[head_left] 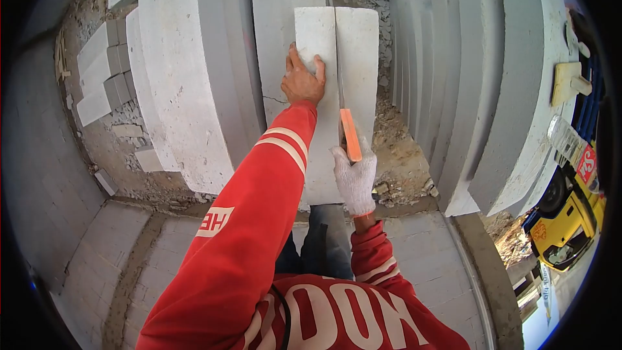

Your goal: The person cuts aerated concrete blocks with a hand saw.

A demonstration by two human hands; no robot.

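Note:
My bare left hand presses on a pale concrete block, thumb and fingers spread. In a white knitted glove, my right hand grips the orange handle of a handsaw. The narrow saw blade runs away from me along a straight slit, with another pale piece just right of it. Whether the slit goes all the way through cannot be seen. Beneath lies a larger concrete block with a thin crack near my left wrist.
Large blocks stand on edge at the left, and a row of similar blocks lines the right. Small cut pieces and rubble lie far left. A trowel-like tool and a yellow vehicle are at the right.

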